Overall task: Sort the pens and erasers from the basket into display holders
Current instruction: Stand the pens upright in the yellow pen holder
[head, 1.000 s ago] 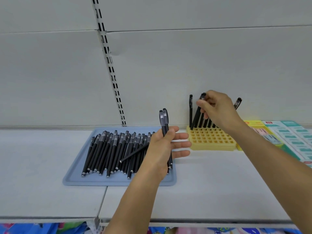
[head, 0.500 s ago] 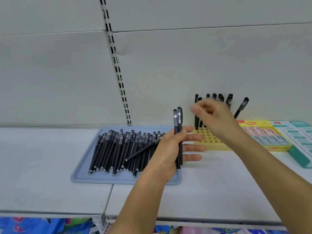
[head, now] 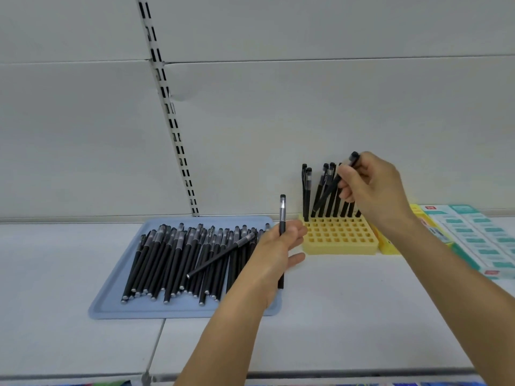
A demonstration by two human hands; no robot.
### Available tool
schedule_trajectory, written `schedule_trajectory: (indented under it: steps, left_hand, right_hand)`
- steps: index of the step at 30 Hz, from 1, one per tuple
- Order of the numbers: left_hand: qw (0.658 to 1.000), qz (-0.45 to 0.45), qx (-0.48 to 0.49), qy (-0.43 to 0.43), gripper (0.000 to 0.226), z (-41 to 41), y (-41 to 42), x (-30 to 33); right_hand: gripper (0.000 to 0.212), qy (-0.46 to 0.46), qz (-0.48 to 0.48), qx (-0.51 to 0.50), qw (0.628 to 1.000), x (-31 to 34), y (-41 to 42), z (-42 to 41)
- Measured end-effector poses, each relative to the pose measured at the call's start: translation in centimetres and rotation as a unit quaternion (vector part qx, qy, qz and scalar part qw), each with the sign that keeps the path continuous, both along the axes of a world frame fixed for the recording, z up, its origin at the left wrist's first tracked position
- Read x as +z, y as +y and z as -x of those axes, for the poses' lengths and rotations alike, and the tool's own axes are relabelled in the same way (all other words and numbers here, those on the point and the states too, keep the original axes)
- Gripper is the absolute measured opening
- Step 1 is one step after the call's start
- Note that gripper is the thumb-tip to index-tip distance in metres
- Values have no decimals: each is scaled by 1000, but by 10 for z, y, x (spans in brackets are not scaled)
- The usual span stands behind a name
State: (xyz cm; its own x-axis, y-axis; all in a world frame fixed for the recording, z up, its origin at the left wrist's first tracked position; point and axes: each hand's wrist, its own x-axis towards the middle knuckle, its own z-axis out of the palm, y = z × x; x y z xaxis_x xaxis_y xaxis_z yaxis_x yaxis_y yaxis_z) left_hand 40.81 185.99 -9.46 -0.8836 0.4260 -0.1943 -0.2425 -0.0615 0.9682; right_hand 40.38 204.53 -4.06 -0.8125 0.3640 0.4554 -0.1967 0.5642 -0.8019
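Left hand gripping one upright pen over blue tray of loose pens, right hand pinching tilted pen at yellow holder back row, shelf beneath

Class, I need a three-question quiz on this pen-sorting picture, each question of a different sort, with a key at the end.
1. True or false: the left hand holds one pen upright.
2. The right hand holds its tilted pen over which thing? A) blue tray B) yellow holder C) eraser boxes
3. Fill in: the pens already standing in the holder fill its ____ row.

Key: 1 true; 2 B; 3 back.
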Motion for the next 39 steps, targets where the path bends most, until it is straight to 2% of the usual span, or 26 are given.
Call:
schedule_trajectory:
  steps: [5,15,18,21,23,24,26,28,31,32,35,37,39]
  left_hand:
    - [1000,14,-2,-9,30,2,6,-2]
    - [1000,7,19,-13,27,3,7,-2]
    - [1000,7,18,-9,27,3,8,0]
    - [1000,11,17,-1,28,1,7,2]
    - [999,26,14,21,28,0,8,4]
    - [998,39,11,40,28,0,10,5]
    - [993,77,-7,94,28,-2,17,6]
    - [978,129,-39,158,26,-4,24,6]
    - [941,215,-59,254,22,-3,25,-3]
    - [915,267,-64,295,28,-1,24,-8]
    - [807,417,-94,407,52,4,20,-21]
    - [775,457,-121,419,54,5,20,-27]
    - [770,470,-132,411,54,6,22,-30]
  right_hand:
    - [16,-27,-91,6,995,-14,7,12]
    - [18,-63,-129,21,989,-25,8,23]
    - [20,-112,-129,21,985,-29,7,28]
    - [28,-139,-194,-58,969,-31,4,25]
    - [30,-83,-212,-113,967,-30,-5,12]
    - [28,-59,-190,-89,976,-29,-13,5]
    - [27,-73,-116,32,990,-25,-28,-5]
    - [31,-107,-44,123,986,-23,-35,-10]
    - [30,-62,5,77,995,-11,-22,-10]
    - [29,-42,-9,45,998,-8,-14,-9]
    - [30,-26,-84,-21,996,-5,8,-3]
    - [30,-49,-132,-47,989,-9,14,4]
    - [31,-72,-161,-52,983,-14,15,10]
